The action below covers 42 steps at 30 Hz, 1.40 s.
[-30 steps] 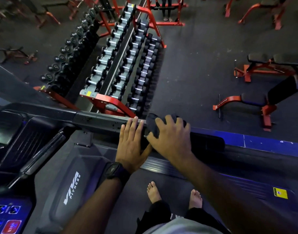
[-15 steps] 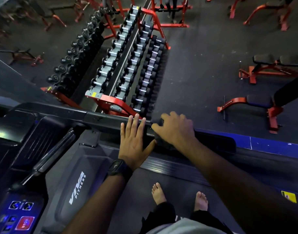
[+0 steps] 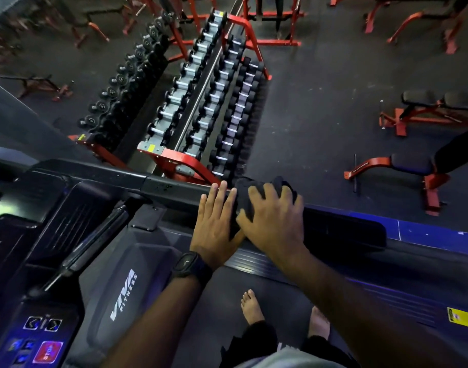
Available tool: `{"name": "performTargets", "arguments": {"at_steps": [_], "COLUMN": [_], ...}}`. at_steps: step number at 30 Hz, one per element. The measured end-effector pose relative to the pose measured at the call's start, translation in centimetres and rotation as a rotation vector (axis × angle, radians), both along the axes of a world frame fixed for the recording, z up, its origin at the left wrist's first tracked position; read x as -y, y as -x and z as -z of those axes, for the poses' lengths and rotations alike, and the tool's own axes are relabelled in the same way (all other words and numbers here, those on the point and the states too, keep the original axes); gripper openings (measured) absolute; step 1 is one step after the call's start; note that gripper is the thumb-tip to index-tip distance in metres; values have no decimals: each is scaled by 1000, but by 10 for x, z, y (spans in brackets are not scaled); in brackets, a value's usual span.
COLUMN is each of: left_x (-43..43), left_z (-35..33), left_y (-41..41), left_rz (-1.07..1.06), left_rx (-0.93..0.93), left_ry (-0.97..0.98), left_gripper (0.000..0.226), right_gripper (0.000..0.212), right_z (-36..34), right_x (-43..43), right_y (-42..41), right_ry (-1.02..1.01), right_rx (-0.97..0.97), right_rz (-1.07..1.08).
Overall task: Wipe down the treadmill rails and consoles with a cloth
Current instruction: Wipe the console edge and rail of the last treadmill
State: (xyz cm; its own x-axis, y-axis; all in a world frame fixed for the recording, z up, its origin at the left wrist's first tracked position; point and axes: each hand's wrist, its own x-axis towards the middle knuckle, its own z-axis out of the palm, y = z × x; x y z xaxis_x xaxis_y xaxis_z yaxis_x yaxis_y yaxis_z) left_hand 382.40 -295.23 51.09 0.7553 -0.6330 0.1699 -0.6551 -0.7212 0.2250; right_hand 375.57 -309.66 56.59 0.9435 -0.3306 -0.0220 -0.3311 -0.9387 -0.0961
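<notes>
A treadmill side rail is seen from above, running from 9 o'clock to 3 o'clock across the middle of the view. A dark cloth is bunched on the rail just right of centre, under the right hand. Its fingers are bent over the cloth and the thumb is tucked against the near edge, so that grip is filled by the cloth. The left hand is laid flat on the rail at the cloth's 9 o'clock, fingers straight, nothing held.

The step is judged to be rail wiping. It is best done with firm downward pressure, the cloth wrapped over the far edge, and long overlapping strokes. The console, at 8 o'clock, lies well apart.
</notes>
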Motion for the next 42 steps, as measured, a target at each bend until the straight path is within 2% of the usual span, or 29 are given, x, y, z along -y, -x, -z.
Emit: {"name": "performTargets", "arguments": {"at_steps": [5, 7, 10, 12, 15, 16, 18, 20, 25, 29, 34, 39, 42], "left_x": [-8, -11, -16, -18, -19, -19, -22, -26, -26, -25, -27, -38, -39], "left_z": [-1, -1, 1, 1, -1, -2, -2, -1, -2, -4, -9, -5, -5], "left_y": [-5, -7, -11, -12, -15, -15, -17, -20, -21, -18, -24, -32, -36], "left_rz": [-27, -7, 18, 10, -8, -13, -26, -33, -50, -51, -93, -82, -83], "left_rx": [7, -4, -20, -16, -14, -15, -18, -19, 1, -13, 6, -11, 1], "left_ry": [32, 42, 36, 50, 40, 27, -7, -56, -44, -12, -11, 1, 3], "left_gripper": [81, 83, 85, 81, 79, 80, 84, 86, 81, 82, 85, 94, 91], "right_gripper": [59, 60, 63, 60, 59, 59, 61, 65, 59, 58, 57, 64, 57], "right_z": [-8, -4, -3, -9, -12, -10, -4, -4, -10, -8, -13, -6, -14], "right_x": [18, 6, -14, -8, 6, 3, -12, -26, -5, -24, -9, -35, -25], "right_y": [-51, -37, -12, -35, -69, -67, -47, -31, -70, -44, -80, -47, -78], "right_ry": [-267, -106, 49, -58, -316, -292, -84, 10, -277, -22, -269, -20, -216], "right_rx": [-157, -41, 1, -34, -190, -166, -22, 25, -143, 21, -154, -7, -108], "right_rz": [49, 36, -14, -18, 41, 54, 48, 8, -4, -58, -46, -135, -95]}}
